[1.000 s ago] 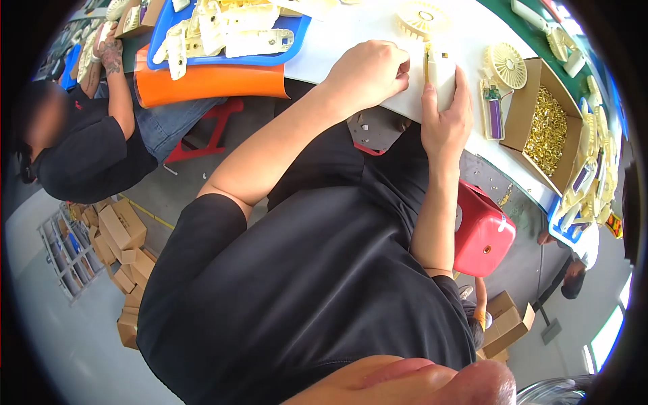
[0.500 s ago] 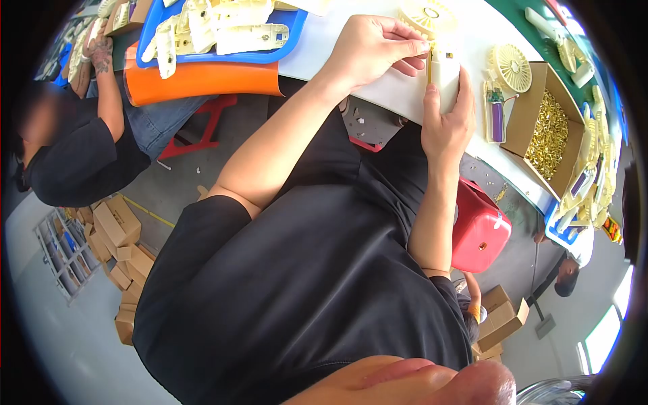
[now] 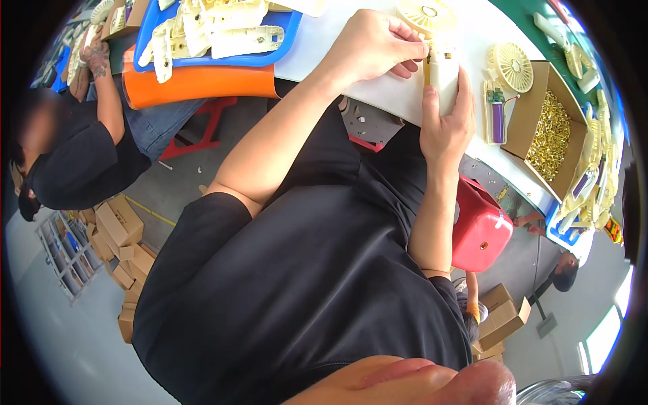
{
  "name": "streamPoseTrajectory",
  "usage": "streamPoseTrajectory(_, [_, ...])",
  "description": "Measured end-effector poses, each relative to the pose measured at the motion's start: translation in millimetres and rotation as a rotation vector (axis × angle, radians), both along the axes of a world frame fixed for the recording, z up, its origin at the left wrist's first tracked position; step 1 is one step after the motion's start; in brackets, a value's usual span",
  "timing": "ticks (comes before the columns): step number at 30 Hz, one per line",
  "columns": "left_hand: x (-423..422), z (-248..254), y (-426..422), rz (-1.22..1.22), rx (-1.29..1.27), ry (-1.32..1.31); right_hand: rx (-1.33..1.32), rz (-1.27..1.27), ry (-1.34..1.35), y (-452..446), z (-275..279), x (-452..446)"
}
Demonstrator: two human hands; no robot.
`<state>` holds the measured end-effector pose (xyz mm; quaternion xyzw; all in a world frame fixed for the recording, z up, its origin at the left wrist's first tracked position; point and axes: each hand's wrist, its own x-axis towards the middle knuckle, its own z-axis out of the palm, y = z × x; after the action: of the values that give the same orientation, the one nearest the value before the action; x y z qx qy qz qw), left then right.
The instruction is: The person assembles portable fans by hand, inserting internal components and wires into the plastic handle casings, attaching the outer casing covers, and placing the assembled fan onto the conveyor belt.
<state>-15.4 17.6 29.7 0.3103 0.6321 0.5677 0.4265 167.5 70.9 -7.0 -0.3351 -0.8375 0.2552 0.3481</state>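
My right hand (image 3: 447, 131) is wrapped round a cream-coloured handle housing (image 3: 443, 81), its thumb along one side and its fingers along the other. At the housing's upper end, my left hand (image 3: 378, 50) has thumb and forefinger pinched together; anything between them is too small to make out. Just beyond lies a round cream fan grille (image 3: 428, 13). A second round grille (image 3: 511, 66) rests right of the housing, beside an open casing with a purple battery (image 3: 497, 121) and a green board. An open cardboard box (image 3: 520, 131) holds many small brass-coloured parts (image 3: 548, 135).
A blue tray (image 3: 287, 50) of cream casings stands at the upper left, above an orange sheet (image 3: 202, 84). Another blue tray (image 3: 561, 233) and piled casings sit at far right. A red stool (image 3: 482, 229) is below the table edge. A co-worker (image 3: 81, 148) sits at left.
My left hand has moved up and right to the housing's upper end, its fingertips now pinched there. My right hand keeps its hold. The co-worker at far right has shifted.
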Motion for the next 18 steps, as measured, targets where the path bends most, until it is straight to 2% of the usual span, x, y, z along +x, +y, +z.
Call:
streamPoseTrajectory(5, [15, 13, -8, 0.088, -0.026, 0.207, -0.023, 0.009, 0.015, -1, 2, -1])
streamPoseTrajectory(8, [21, -3, -6, 0.149, 0.066, 0.373, 0.000, -0.007, 0.000, 0, 0, -1])
streamPoseTrajectory(14, [24, 4, -7, 0.216, 0.095, 0.089, 0.006, 0.001, 0.013, 0, 0, -1])
streamPoseTrajectory(18, [19, 2, -5, 0.169, 0.062, 0.066, -0.002, 0.003, 0.018, 0, 0, -1])
